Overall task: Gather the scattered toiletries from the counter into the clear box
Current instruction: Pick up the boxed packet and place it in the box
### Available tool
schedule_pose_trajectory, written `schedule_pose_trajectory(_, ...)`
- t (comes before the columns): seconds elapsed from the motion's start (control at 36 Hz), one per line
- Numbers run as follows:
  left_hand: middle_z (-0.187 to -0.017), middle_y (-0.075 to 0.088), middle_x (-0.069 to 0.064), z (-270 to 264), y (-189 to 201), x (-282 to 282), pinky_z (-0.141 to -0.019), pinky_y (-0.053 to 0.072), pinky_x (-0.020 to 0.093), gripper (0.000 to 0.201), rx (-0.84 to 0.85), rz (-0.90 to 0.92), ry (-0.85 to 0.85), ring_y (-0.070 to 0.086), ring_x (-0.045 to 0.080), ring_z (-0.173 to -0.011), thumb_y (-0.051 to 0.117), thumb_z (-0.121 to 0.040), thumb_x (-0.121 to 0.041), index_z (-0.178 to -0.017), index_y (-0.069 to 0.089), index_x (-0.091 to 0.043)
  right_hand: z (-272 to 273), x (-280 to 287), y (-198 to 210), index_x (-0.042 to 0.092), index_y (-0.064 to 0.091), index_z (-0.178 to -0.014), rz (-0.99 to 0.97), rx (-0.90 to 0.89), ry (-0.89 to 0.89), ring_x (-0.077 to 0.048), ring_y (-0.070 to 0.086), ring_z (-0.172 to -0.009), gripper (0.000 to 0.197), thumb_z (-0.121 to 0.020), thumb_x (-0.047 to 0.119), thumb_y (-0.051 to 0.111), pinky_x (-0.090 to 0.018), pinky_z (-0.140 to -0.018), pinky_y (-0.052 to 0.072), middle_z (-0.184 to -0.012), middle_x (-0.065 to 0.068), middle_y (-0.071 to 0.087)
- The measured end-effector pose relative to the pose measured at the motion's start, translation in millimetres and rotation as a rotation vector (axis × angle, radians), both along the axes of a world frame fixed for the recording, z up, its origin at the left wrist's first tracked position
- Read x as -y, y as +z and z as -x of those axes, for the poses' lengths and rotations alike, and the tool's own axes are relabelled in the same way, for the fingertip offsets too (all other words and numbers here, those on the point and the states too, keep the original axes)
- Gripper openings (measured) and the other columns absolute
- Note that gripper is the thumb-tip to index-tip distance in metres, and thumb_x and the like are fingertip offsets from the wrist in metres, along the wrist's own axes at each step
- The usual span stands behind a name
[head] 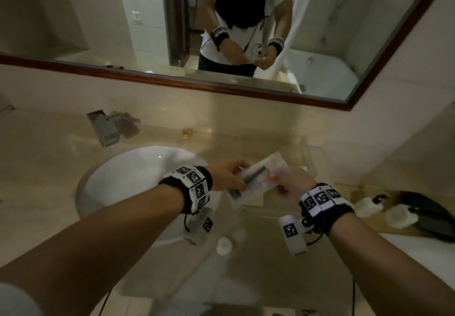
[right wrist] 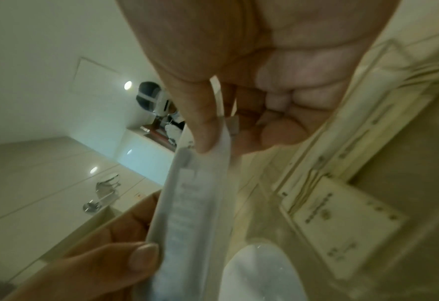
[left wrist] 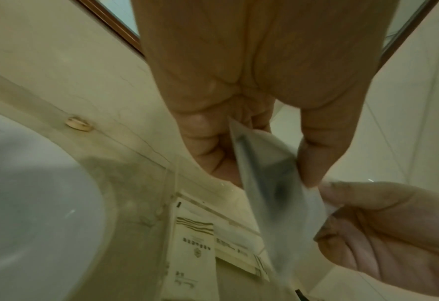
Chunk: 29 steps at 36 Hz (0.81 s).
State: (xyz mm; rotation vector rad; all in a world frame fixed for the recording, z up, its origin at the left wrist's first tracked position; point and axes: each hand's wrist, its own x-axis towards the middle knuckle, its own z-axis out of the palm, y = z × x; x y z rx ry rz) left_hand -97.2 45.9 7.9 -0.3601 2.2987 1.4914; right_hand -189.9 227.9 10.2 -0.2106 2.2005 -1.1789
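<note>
Both hands hold a flat clear packet (head: 258, 176) with a dark, comb-like item inside, just above the clear box (head: 306, 146). My left hand (head: 242, 176) pinches the packet's left end between thumb and fingers, and my right hand (head: 274, 180) pinches its right end. In the left wrist view the packet (left wrist: 277, 199) hangs blurred from my left hand (left wrist: 269, 177), with the right hand (left wrist: 393, 234) beside it. The right wrist view shows my right hand (right wrist: 238, 140) with its thumb pressed on the packet (right wrist: 195, 203). Flat printed packets (left wrist: 195, 244) lie in the box.
The white sink basin (head: 128, 180) and chrome faucet (head: 105, 128) lie to the left. A small white cap-like item (head: 224, 245) sits on the counter near me. Two white wrapped items (head: 369, 207) rest on a dark tray (head: 433, 219) at the right. A mirror (head: 98, 20) hangs behind.
</note>
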Motion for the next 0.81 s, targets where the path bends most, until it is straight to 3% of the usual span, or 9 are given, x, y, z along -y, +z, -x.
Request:
schedule_pose_trajectory(0.06, -0.121, 0.061, 0.010, 13, -3, -15, -0.095, 0.051, 0.040, 0.054, 0.003, 0.080, -0.044, 0.063, 0.028, -0.100, 0.077, -0.075, -0.016, -0.122, 0.051, -0.018, 6, -19, -6, 0.013, 0.052, -0.067, 0.061, 0.098, -0.107, -0.012, 0.049, -0.047, 0.023, -0.085, 0.006, 0.065, -0.019, -0.043, 0.041, -0.061, -0.004, 0.050)
schedule_pose_trajectory(0.14, -0.124, 0.059, 0.003, 30, -10, -34, -0.091, 0.047, 0.030, 0.064, 0.000, 0.220, -0.100, 0.058, 0.020, -0.105, 0.079, -0.075, -0.027, -0.131, 0.048, -0.020, 14, -45, -16, 0.011, 0.051, -0.067, 0.164, 0.228, -0.294, -0.012, 0.044, -0.034, 0.026, -0.082, -0.008, 0.059, -0.024, -0.046, 0.038, -0.056, -0.007, 0.045)
schedule_pose_trajectory(0.22, -0.127, 0.057, 0.002, 46, -21, -53, -0.090, 0.046, 0.030, 0.068, 0.015, 0.255, -0.081, 0.057, 0.022, -0.111, 0.080, -0.074, -0.031, -0.132, 0.046, -0.021, 19, -66, -25, 0.008, 0.052, -0.068, 0.149, 0.274, -0.382, -0.018, 0.042, -0.045, 0.026, -0.084, -0.011, 0.057, -0.017, -0.037, 0.040, -0.048, -0.006, 0.047)
schedule_pose_trajectory(0.31, -0.122, 0.057, 0.000, 59, -35, -71, -0.085, 0.046, 0.031, 0.055, 0.052, 0.321, -0.071, 0.055, 0.019, -0.101, 0.075, -0.078, -0.032, -0.125, 0.049, -0.023, 27, -82, -40, 0.008, 0.057, -0.072, 0.045, 0.265, -0.413, -0.020, 0.047, -0.053, 0.018, -0.085, -0.005, 0.061, -0.019, -0.037, 0.041, -0.062, -0.010, 0.051)
schedule_pose_trajectory(0.39, -0.107, 0.059, 0.003, 71, -48, -86, -0.079, 0.047, 0.035, 0.035, 0.104, 0.398, -0.142, 0.055, 0.022, -0.091, 0.069, -0.082, -0.031, -0.110, 0.052, -0.020, 37, -96, -59, 0.008, 0.059, -0.076, -0.035, 0.286, -0.427, -0.014, 0.049, -0.043, 0.011, -0.086, 0.004, 0.062, -0.020, -0.038, 0.035, -0.052, -0.005, 0.054)
schedule_pose_trajectory(0.47, -0.098, 0.056, 0.004, 84, -55, -94, -0.068, 0.042, 0.031, 0.032, 0.148, 0.463, -0.217, 0.051, 0.022, -0.077, 0.066, -0.084, -0.026, -0.111, 0.053, -0.016, 48, -101, -73, 0.006, 0.062, -0.084, -0.141, 0.299, -0.419, -0.013, 0.047, -0.037, 0.010, -0.088, 0.015, 0.062, -0.019, -0.036, 0.037, -0.050, -0.004, 0.054)
schedule_pose_trajectory(0.61, -0.107, 0.058, 0.010, 110, -66, -99, -0.071, 0.043, 0.033, 0.021, 0.192, 0.542, -0.309, 0.056, 0.028, -0.086, 0.061, -0.088, -0.021, -0.104, 0.049, -0.016, 63, -92, -80, 0.006, 0.060, -0.071, -0.300, 0.372, -0.319, -0.020, 0.050, -0.051, 0.027, -0.087, 0.028, 0.064, -0.028, -0.049, 0.041, -0.061, -0.009, 0.058)
schedule_pose_trajectory(0.69, -0.119, 0.056, 0.013, 121, -72, -102, -0.076, 0.044, 0.034, 0.033, 0.196, 0.595, -0.323, 0.058, 0.032, -0.104, 0.060, -0.091, -0.017, -0.121, 0.048, -0.012, 70, -85, -83, 0.006, 0.059, -0.071, -0.253, 0.412, -0.356, -0.021, 0.052, -0.053, 0.030, -0.089, 0.030, 0.062, -0.028, -0.051, 0.043, -0.062, -0.010, 0.060)
schedule_pose_trajectory(0.81, -0.123, 0.056, 0.014, 130, -79, -102, -0.077, 0.045, 0.035, 0.039, 0.204, 0.640, -0.340, 0.058, 0.033, -0.106, 0.057, -0.092, -0.013, -0.129, 0.046, -0.010, 82, -83, -90, 0.005, 0.057, -0.068, -0.261, 0.369, -0.333, -0.025, 0.055, -0.057, 0.035, -0.091, 0.030, 0.058, -0.033, -0.065, 0.046, -0.064, -0.012, 0.060)
